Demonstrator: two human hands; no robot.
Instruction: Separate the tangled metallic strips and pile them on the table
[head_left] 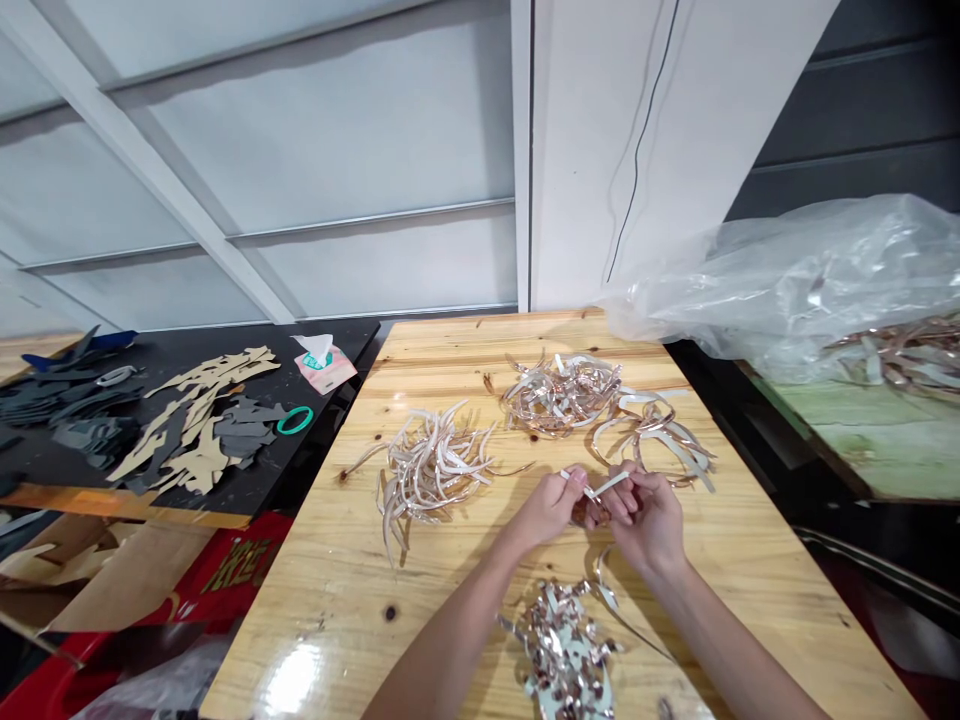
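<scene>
Over the wooden table [330, 580], my left hand [551, 508] pinches one end of a thin pale strip [611, 483]. My right hand [651, 515] has its fingers closed on the strip's other part, with the strip bent between the two hands. Left of my hands lies a heap of long pale, shiny strips [442, 465]. Beyond them sits a tangled pile of rose-gold strips [562, 393], with looser looped strips [660, 440] to its right. Nearer my body, between my forearms, is a pile of short curled metallic pieces [570, 650].
A black table [262, 480] at the left holds beige cut scraps [199, 455], grey pieces [244, 430], a green tape ring [295, 420] and a tissue pack [326, 368]. Clear plastic sheeting [817, 270] and more strips [915, 360] lie at the right. A white panelled wall stands behind.
</scene>
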